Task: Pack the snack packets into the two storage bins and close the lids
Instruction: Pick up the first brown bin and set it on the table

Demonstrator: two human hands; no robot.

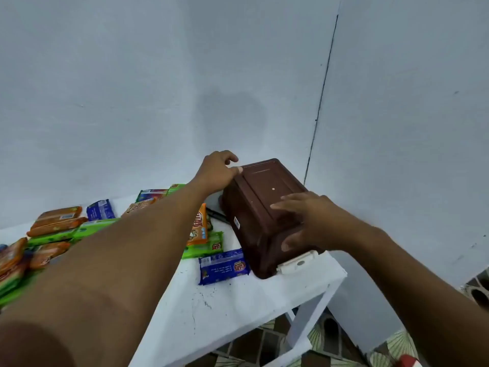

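Right hand (309, 221) grasps the near end of the brown bin (247, 221) — fingers over its lid (267, 186), thumb on the end wall. Left hand (215, 172) sits at the bin's far left corner, thumb on the lid rim — grip cannot be told. The bin stands lidded on the white table (225, 313), with snack packets (224, 266) left of it.

The storage bin (260, 215) stands on the table (211, 308) near its right end; snack packets (223, 267) lie left of it.
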